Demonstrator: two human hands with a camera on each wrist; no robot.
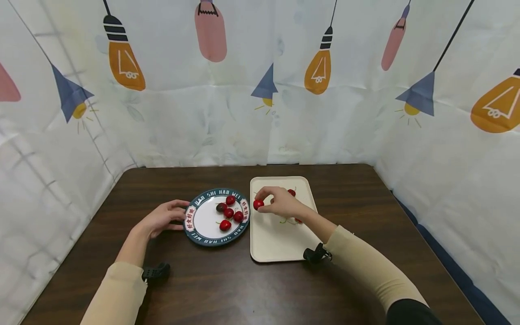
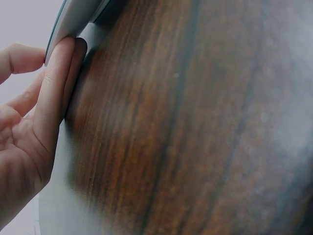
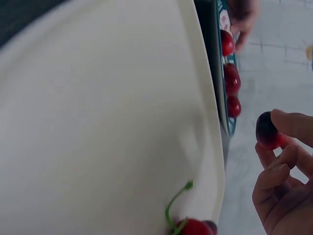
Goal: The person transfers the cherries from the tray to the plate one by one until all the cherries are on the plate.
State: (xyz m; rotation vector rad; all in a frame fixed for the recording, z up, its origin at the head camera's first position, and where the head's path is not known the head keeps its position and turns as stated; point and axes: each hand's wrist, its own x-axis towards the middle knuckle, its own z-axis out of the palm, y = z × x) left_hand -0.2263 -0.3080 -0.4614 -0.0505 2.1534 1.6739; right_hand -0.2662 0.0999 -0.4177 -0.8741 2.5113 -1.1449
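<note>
Between the thumb and fingers of my right hand [image 1: 282, 203], a red cherry [image 3: 267, 129] is pinched above the left edge of a cream tray [image 1: 272, 248]. On the left, my left hand [image 1: 165, 217] grips the rim of a round plate [image 1: 208, 241] with a blue-green lettered border. Its thumb [image 2: 61, 56] lies against the plate's side in the left wrist view. Several cherries [image 1: 225, 225] rest on the plate's white middle. On the tray, one cherry [image 1: 291, 192] sits beyond the right hand, and another cherry [image 3: 194, 227] with a green stem is partly hidden by the hand in the head view.
Plate and tray stand side by side on a dark wood-grain table [image 1: 252, 298]. A curtain [image 1: 227, 131] printed with lamps and bulbs hangs behind and at both sides. Black straps with devices [image 1: 156, 272] are on both wrists.
</note>
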